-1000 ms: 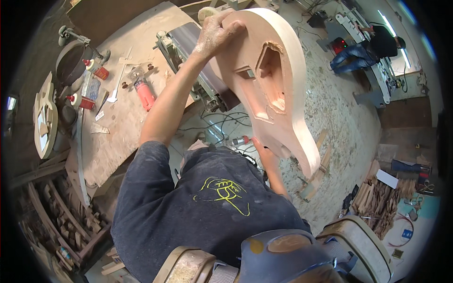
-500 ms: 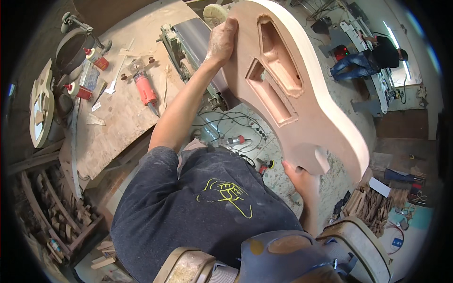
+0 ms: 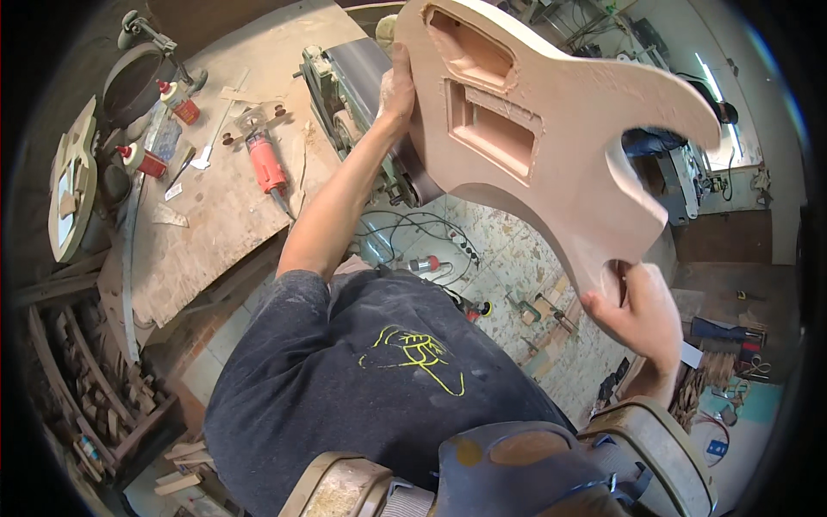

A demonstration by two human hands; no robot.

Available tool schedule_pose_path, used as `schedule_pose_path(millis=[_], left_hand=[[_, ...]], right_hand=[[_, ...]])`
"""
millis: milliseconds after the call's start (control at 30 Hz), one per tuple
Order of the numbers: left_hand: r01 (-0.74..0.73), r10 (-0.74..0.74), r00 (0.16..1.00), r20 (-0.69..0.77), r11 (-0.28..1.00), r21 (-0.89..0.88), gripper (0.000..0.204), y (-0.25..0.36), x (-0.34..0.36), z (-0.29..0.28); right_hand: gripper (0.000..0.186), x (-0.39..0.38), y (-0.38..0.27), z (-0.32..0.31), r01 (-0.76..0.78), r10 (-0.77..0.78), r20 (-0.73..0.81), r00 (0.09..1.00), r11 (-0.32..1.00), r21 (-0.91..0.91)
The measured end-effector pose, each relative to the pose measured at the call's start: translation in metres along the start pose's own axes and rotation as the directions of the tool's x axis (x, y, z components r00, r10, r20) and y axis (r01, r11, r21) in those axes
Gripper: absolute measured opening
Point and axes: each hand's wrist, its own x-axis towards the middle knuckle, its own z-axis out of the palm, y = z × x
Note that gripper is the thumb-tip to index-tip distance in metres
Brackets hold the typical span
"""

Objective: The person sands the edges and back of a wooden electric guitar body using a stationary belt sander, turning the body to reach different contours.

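An unfinished wooden electric guitar body (image 3: 573, 129) is held up in the air between my two hands, tilted, with two routed cavities facing me. My left hand (image 3: 397, 93) grips its left edge near the top; only the thumb and back of the hand show, and the fingers are behind the wood. At the lower right my right hand (image 3: 639, 312) is closed around the narrow neck end, thumb on the near side. Just behind my left hand stands a belt sander (image 3: 366, 73) with a dark belt, apart from my grip.
On the wooden bench (image 3: 220, 224) lie a red power tool (image 3: 266, 164) and two red-and-white glue bottles (image 3: 178, 105). Cords (image 3: 405, 226) and tools are on the floor. A wood-scrap bin (image 3: 103, 388) stands at left. A partly hidden person (image 3: 652, 140) is at the far right.
The guitar body has turned, its neck end swinging to the right and its horn rising at the right. My right hand has moved right and come into fuller view. My left hand keeps its hold.
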Motion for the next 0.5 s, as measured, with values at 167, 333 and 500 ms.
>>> schedule_pose_path(millis=[167,333,500], left_hand=[[-0.647,0.685,0.727,0.05,0.66,0.381,0.072,0.081,0.015,-0.002],[-0.818,0.709,0.565,0.422,0.418,0.394,0.055,0.159,0.023,0.013],[-0.704,0.644,0.668,0.374,0.382,0.599,0.061,0.137,0.063,0.014]], right_hand=[[0.051,0.025,-0.026,-0.038,0.006,0.006,0.113,0.994,0.994,-0.11],[0.057,0.056,-0.053,-0.067,0.017,0.018,0.198,0.98,0.984,-0.176],[0.056,0.082,-0.065,-0.082,0.114,-0.059,0.197,0.979,0.952,-0.285]])
